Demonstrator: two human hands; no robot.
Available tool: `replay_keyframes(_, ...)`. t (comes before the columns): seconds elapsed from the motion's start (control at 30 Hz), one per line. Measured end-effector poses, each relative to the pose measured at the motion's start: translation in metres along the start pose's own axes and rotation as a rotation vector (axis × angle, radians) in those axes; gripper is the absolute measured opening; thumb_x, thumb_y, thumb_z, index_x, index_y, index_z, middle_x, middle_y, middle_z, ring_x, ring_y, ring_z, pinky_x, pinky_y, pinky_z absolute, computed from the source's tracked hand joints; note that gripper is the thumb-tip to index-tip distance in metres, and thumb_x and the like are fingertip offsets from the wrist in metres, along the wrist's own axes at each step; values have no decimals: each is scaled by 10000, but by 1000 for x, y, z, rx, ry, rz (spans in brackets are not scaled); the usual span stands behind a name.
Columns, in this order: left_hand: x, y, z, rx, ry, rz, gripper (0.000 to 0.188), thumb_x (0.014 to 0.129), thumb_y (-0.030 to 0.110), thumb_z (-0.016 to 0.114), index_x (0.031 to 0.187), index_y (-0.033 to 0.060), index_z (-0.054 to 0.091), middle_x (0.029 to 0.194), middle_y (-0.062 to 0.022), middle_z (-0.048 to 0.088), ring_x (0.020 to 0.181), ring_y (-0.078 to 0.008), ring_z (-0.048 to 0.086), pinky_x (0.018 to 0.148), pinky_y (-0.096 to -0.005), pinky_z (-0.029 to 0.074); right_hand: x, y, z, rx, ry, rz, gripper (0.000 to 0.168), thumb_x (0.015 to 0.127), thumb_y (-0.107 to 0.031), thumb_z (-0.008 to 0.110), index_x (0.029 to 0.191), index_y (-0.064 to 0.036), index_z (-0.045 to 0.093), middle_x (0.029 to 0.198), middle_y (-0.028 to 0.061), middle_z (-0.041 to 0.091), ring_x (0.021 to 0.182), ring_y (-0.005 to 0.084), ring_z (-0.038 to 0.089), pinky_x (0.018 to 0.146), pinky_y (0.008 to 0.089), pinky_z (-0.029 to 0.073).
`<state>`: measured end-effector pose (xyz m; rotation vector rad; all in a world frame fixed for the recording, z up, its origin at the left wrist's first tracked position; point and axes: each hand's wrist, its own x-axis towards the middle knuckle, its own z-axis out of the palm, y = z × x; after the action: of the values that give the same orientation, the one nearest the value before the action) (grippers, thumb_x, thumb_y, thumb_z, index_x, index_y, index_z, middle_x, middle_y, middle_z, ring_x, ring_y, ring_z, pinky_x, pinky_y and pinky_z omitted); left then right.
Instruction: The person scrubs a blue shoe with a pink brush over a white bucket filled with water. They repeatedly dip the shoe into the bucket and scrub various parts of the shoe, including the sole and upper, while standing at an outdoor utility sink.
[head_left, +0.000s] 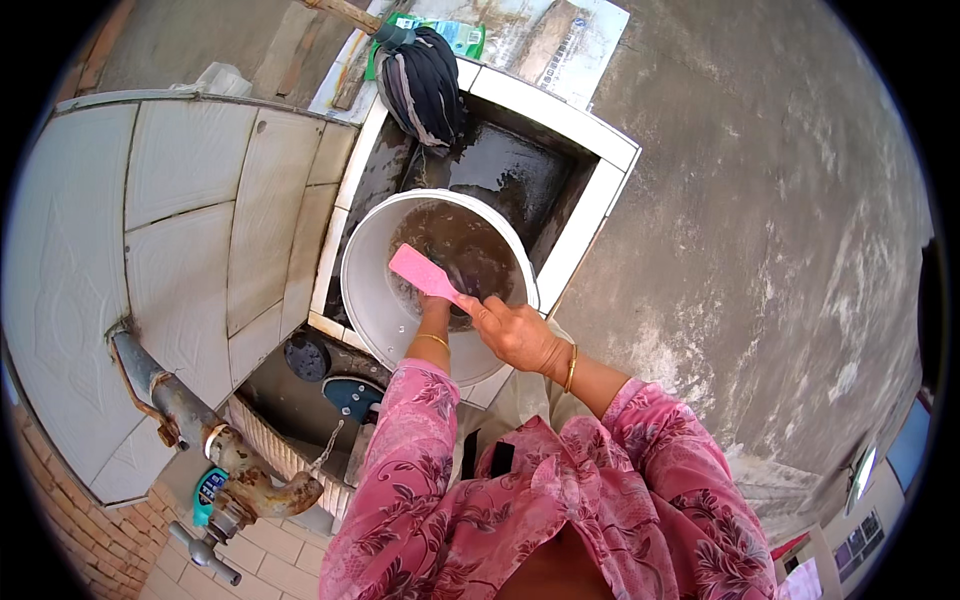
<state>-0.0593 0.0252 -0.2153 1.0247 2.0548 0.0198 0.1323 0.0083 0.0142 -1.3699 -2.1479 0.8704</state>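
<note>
My right hand (517, 332) grips the handle of a pink plastic scrubbing brush (420, 270), its flat back turned up over a white plastic bucket (365, 262). Murky brown water (461, 225) with some froth fills the bottom of that bucket. My left hand (435, 303) reaches down inside it, beneath the brush. Its fingers are hidden by the brush and the water, so what they hold does not show. Something dark (471, 285) lies in the water beside it, too unclear to name.
The bucket stands in a white-tiled basin (581, 232) with a wet dark floor. A dark cloth mop (420, 86) rests on its far left corner. A tiled wall (176, 172) rises at left. Nearer are a rusty pipe with a tap (247, 476) and a blue-green brush (352, 396).
</note>
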Motion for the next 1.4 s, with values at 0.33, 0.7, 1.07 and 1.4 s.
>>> replay_keyframes(0.33, -12, 9, 10, 122, -62, 119, 460, 810, 297, 599, 1146, -2, 504, 940, -133, 606, 837, -270, 581, 762, -351, 471, -3, 5, 6, 23, 63, 18, 595, 746, -46, 555, 1308, 7, 367, 744, 98, 476, 553, 235, 561, 458, 330, 473)
replay_keyframes(0.7, -89, 72, -88, -1052, -366, 44, 348, 641, -46, 493, 983, -6, 540, 805, -63, 585, 654, -190, 583, 628, -291, 508, 8, -3, 6, 272, 395, 74, 500, 840, -73, 543, 1296, 13, 355, 969, 230, 584, 715, 403, 599, 619, 419, 508)
replay_keyframes(1.07, -150, 74, -132, -1389, -165, 331, 401, 667, -52, 499, 1064, -1, 483, 938, -74, 557, 775, -171, 559, 730, -298, 479, -12, -39, 14, 936, 204, 908, 337, 817, -225, 665, 1005, 34, 561, 665, 37, 561, 508, 87, 495, 433, 237, 392)
replay_keyframes(1.4, -154, 70, -137, -1427, 49, 506, 508, 680, -67, 536, 1171, 8, 431, 1052, -79, 528, 928, -185, 529, 871, -327, 423, 28, -35, 22, 1028, -1, 988, 319, 726, 90, 469, 1035, 15, 469, 638, 84, 510, 340, 135, 456, 244, 273, 292)
